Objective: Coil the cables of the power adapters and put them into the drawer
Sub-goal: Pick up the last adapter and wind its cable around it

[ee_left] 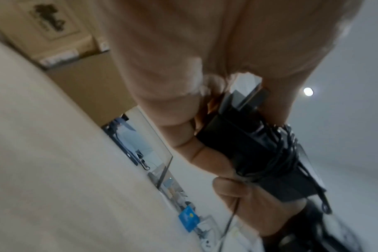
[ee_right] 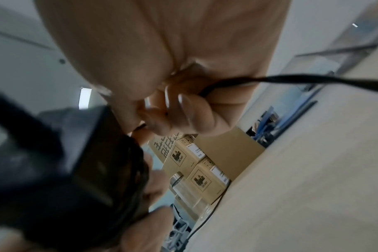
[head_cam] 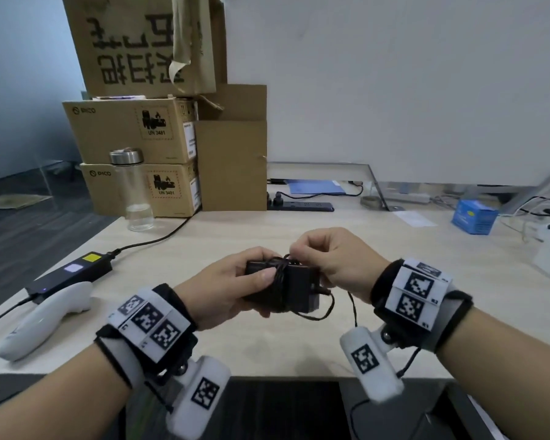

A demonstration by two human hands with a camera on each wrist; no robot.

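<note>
The left hand (head_cam: 223,290) grips a black, brick-shaped plastic power adapter (head_cam: 294,289), thumb pressed flat on its top face and fingers curled beneath. The right hand (head_cam: 327,258) pinches the adapter's thin black cable (head_cam: 315,315) between thumb and fingertips at the top of the block — several turns already bind its middle, and a loose tail droops off toward 5 o'clock. The adapter is held above the pale wooden desk (head_cam: 299,230), near its front edge. At 9 o'clock lies a second, long black power adapter with a yellow sticker (head_cam: 73,273); a clear glass bottle with a steel cap (head_cam: 134,192) stands at 11 o'clock.
</note>
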